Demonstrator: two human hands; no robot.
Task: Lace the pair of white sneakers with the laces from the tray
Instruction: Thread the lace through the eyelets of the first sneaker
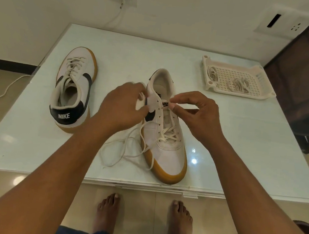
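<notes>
Two forearms reached from the near edge over the table (239, 141), angled inward and meeting above the middle sneaker (167, 154).

Left hand (123, 105): wrist bent, palm down, at the left side of that sneaker. Fingers were curled and held the left eyelet flap against the thumb. The fingertips were blurred, so the exact grip could not be confirmed.

Right hand (196, 112): raised just above the tongue, back of the hand toward the camera. Thumb and forefinger pinched the lace (164, 134) near its end; the remaining fingers were bent loosely.

Middle sneaker: stood upright, toe toward the near edge, heel far. The lace crossed through the lower eyelets; upper eyelets were unfilled. The other length of lace lay in loose loops on the table, left of the sneaker.

Left sneaker (73, 89): stood well apart on the left, heel near, laced along its whole front.

Tray (262, 77): sat at the far right of the table, apart from both sneakers, with two bundles of spare laces (238, 84) inside.
</notes>
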